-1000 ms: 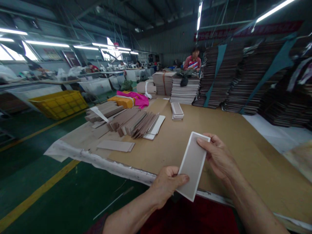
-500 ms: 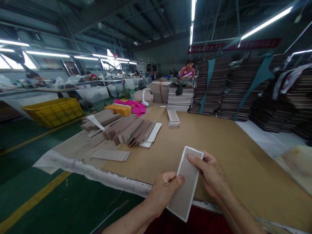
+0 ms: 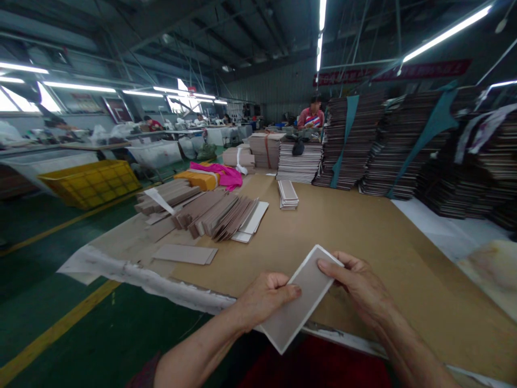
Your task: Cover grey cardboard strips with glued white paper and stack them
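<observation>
A grey-brown rectangular board (image 3: 304, 302) with pale edges is held in the air at the table's near edge, tilted to the right. My left hand (image 3: 266, 302) grips its left side, thumb on the face. At its upper right end my right hand (image 3: 353, 275) pinches it, thumb on top and fingers behind. Beyond the hands, a small stack of pale-edged boards (image 3: 288, 195) rests on the brown tabletop (image 3: 343, 226). Fanned grey-brown strips (image 3: 214, 215) lie to the left, with a flat strip (image 3: 186, 254) nearer me.
Tall stacks of dark panels (image 3: 351, 143) line the table's far right side. Pink cloth (image 3: 222, 175) lies over a yellow bundle (image 3: 200, 180) at the far left. A yellow bin (image 3: 91, 183) stands on the floor. A person (image 3: 311, 116) is behind the stacks.
The held board has turned clockwise, its lower end swinging left. My left hand has moved slightly left and my right hand slightly right, both still gripping it.
</observation>
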### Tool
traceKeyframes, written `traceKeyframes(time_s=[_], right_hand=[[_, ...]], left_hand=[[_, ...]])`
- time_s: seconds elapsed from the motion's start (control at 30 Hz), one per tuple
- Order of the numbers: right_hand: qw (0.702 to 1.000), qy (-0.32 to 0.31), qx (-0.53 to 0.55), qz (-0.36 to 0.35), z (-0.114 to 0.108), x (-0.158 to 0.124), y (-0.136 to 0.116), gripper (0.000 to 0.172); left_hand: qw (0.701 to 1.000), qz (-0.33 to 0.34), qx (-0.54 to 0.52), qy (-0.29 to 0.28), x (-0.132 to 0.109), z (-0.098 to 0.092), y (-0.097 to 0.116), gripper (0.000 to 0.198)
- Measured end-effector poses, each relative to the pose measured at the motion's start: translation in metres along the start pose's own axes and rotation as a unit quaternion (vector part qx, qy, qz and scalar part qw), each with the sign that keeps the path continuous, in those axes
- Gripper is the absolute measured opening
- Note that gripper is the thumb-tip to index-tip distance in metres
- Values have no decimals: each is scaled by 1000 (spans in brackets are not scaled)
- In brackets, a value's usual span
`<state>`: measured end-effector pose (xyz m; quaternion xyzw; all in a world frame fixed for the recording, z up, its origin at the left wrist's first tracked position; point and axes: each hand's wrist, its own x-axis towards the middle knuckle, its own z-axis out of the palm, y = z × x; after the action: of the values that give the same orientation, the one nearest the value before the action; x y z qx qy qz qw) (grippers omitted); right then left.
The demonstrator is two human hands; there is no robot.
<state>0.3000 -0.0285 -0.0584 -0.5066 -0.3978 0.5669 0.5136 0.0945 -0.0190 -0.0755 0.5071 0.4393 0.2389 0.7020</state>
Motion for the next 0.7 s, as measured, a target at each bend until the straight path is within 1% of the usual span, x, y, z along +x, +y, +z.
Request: traceKeyframes(time_s=[0.03,0.1,0.2,0.27,0.4,0.5,0.6,0.7], right_hand=[[1000,0,-6,3,-3,1,1,43],[1000,24,12,-6,-8,5,2,42],[994,81,68,-37,-10,12,1,41],[989,99,97,-46,-10,16,-2,42],[989,85,116,-40,-6,21,-5,46],[987,96,123,-47,-2,22,-5,46],[983,110,136,-53,-3,24,-2,45],[985,101,131,-58,-5,25,-1,44]], left_hand=[[1000,-5,12,-10,-1,-6,2,52],[1000,-4,27,-6,-4,-16,4,46],[1000,21,8,22,-8,-26,3,44],[998,39,-25,52,-9,-27,-1,46],[989,54,-83,111,-8,-24,-9,45],[984,68,-113,120,-7,-22,-12,43],[981,79,-134,116,-7,-24,-10,43],[974,100,-156,131,-7,-28,-8,46]])
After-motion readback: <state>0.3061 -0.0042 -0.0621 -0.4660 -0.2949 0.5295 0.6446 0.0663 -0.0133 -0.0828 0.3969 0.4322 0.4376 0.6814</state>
